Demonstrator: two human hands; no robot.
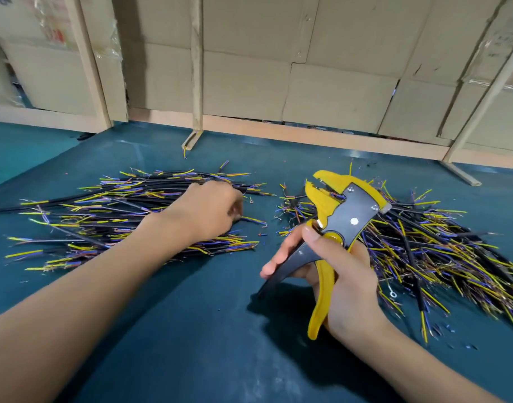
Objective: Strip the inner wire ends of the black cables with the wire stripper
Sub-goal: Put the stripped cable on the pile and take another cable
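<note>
Lower right of frame: right hand [333,274] gripping stripper [341,216] by both handles, fingers wrapped over the black handle, thumb lying near the pivot, yellow handle running down along the palm. Handles splayed apart, jaws gaping, pointing up-left, nothing caught between them.

Centre of frame: left hand [211,210] reaching over left pile [118,216] of black cables, fingers curling down at the pile's right edge. Fingertips hidden behind the knuckles, so cannot tell whether pinching one cable or only touching. Likely picking the next piece.

Right of frame, behind the stripper: right pile [429,248], same black cables with yellow and blue inner wires fanning out, copper strands showing on many ends, probably the finished heap. Small insulation scraps lying scattered on mat [191,330] near both piles.

Top of frame: cardboard wall [322,68] with wooden strips, running across behind the mat.

Risks from here:
- Grabbing two or more cables at once, ends tangling in the pile, dragging neighbours along.
- Feeding wires too deep or crooked into the jaws, cutting copper strands instead of only insulation.
- Missing one inner wire, yellow and blue ends sitting uneven.
- Pinching a fingertip if guiding wire too close to the jaws while squeezing.
- Dropping an unstripped piece onto the right pile, mixing the two heaps.
</note>
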